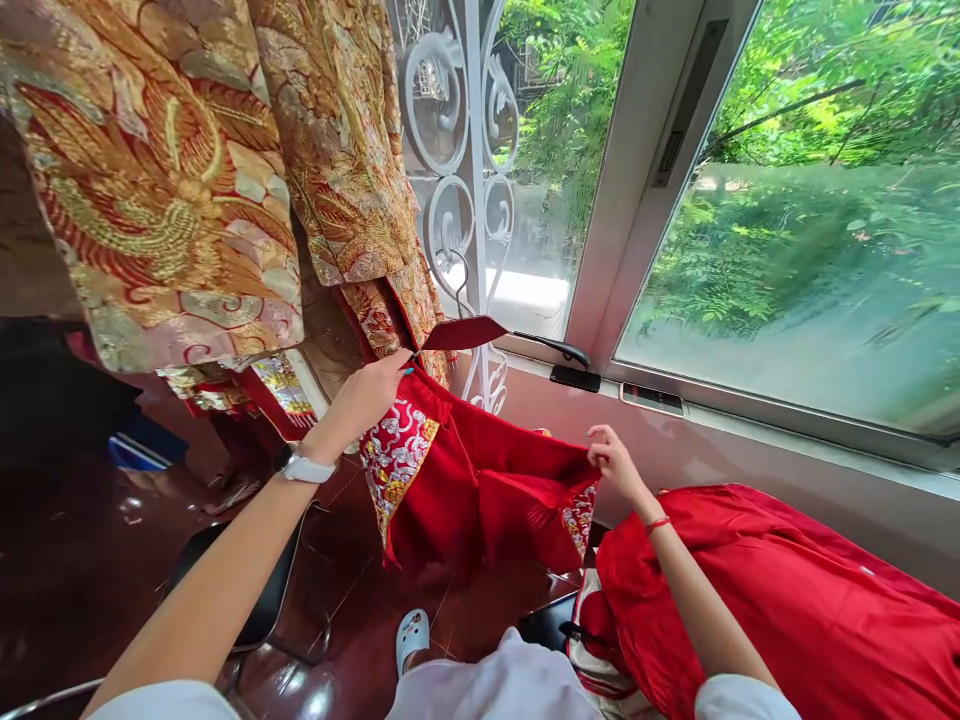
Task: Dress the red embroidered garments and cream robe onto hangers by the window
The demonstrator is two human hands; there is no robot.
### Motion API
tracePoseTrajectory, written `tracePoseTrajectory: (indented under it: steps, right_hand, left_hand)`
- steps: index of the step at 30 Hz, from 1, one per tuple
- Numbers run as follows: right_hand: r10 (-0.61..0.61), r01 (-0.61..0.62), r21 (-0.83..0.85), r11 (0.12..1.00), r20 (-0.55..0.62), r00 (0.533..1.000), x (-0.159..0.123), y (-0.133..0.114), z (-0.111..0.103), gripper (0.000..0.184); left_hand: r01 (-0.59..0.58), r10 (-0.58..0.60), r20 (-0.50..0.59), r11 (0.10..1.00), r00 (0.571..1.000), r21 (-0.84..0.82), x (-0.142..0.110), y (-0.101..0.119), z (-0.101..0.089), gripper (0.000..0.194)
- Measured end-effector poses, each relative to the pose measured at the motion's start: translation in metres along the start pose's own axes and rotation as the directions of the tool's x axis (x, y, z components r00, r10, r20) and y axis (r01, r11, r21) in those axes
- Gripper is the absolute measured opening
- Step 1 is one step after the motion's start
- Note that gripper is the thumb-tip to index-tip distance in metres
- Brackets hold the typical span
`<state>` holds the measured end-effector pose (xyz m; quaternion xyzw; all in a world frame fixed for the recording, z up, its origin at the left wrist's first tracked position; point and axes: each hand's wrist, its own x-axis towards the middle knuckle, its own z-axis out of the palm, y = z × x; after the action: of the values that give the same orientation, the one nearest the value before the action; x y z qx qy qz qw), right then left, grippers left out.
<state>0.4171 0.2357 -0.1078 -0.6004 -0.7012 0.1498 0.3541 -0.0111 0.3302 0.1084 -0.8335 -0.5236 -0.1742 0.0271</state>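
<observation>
Left hand [373, 392] pinches top edge of red embroidered garment [465, 480] just under dark red hanger [480, 330]; right hand [611, 460] grips opposite edge. Gold brocade robes [165, 170] hang close left, scrolled window grille [457, 150] behind, red satin cloth [787, 590] heaped right, black chair [262, 600] below.

Both hands [375, 392] [613, 458] gripping red embroidered garment [465, 480]
</observation>
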Motion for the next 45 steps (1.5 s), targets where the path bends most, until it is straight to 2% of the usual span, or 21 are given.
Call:
tracePoseTrajectory:
  steps: [3, 6, 8, 10, 14, 18, 23, 27, 30, 33, 37, 40, 42, 45]
  right_hand:
    - [0.047, -0.001, -0.284, 0.959, 0.157, 0.986, -0.017, 0.002, 0.024, 0.042]
    - [0.192, -0.111, -0.472, 0.875, 0.127, 0.973, -0.021, 0.000, 0.051, 0.045]
    - [0.266, -0.211, -0.452, 0.867, 0.062, 0.962, -0.017, -0.004, 0.065, 0.048]
    - [0.335, -0.320, -0.341, 0.884, -0.015, 0.942, -0.010, -0.009, 0.073, 0.053]
    - [0.456, -0.478, -0.204, 0.854, -0.146, 0.878, 0.011, -0.021, 0.062, 0.052]
    - [0.484, -0.503, -0.191, 0.843, -0.139, 0.864, 0.042, -0.032, 0.023, 0.028]
    - [0.457, -0.452, -0.150, 0.879, 0.000, 0.889, 0.103, -0.058, -0.048, 0.020]
    - [0.462, -0.451, -0.168, 0.876, 0.029, 0.886, 0.160, -0.087, -0.101, 0.025]
    - [0.446, -0.431, -0.208, 0.878, 0.028, 0.895, 0.191, -0.105, -0.128, 0.030]
    - [0.425, -0.410, -0.238, 0.881, 0.015, 0.905, 0.209, -0.121, -0.144, 0.033]
    - [0.279, -0.278, -0.266, 0.923, -0.035, 0.960, 0.216, -0.152, -0.155, 0.027]
    - [0.154, -0.160, -0.258, 0.953, -0.043, 0.987, 0.209, -0.185, -0.148, 0.021]
    - [0.032, -0.041, -0.226, 0.973, -0.044, 0.999, 0.191, -0.209, -0.129, 0.019]
    - [-0.175, 0.170, -0.163, 0.972, -0.021, 0.984, 0.149, -0.235, -0.078, 0.014]
  left_hand:
    - [-0.012, 0.012, 0.010, 0.999, 1.000, -0.048, 0.000, 0.000, -0.001, 0.045]
    - [-0.013, 0.015, 0.023, 0.996, 1.000, -0.090, -0.001, 0.000, -0.002, 0.048]
    - [-0.014, 0.017, 0.026, 0.995, 1.000, -0.101, -0.002, 0.000, -0.001, 0.049]
    - [-0.013, 0.016, 0.030, 0.995, 0.999, -0.098, -0.003, -0.001, 0.000, 0.051]
    - [-0.009, 0.013, 0.038, 0.995, 0.999, -0.102, -0.002, -0.005, 0.002, 0.053]
    - [-0.027, 0.031, 0.033, 0.992, 0.999, -0.126, 0.003, -0.008, 0.000, 0.054]
    - [-0.056, 0.062, 0.038, 0.989, 0.997, -0.138, 0.010, -0.014, -0.003, 0.053]
    - [-0.057, 0.063, 0.036, 0.988, 0.997, -0.146, 0.013, -0.015, -0.006, 0.051]
    - [-0.036, 0.041, 0.046, 0.994, 0.998, -0.102, 0.014, -0.009, -0.009, 0.048]
    - [-0.002, 0.004, 0.059, 0.999, 0.998, -0.040, 0.013, 0.000, -0.013, 0.044]
    - [0.004, -0.008, 0.068, 0.999, 0.998, 0.047, 0.011, 0.015, -0.013, 0.039]
    - [0.019, -0.028, 0.079, 0.993, 0.996, 0.116, 0.009, 0.025, -0.009, 0.039]
    - [0.014, -0.024, 0.066, 0.989, 0.998, 0.144, 0.007, 0.028, -0.007, 0.041]
    - [-0.012, 0.006, 0.045, 0.990, 0.999, 0.142, 0.005, 0.028, -0.006, 0.040]
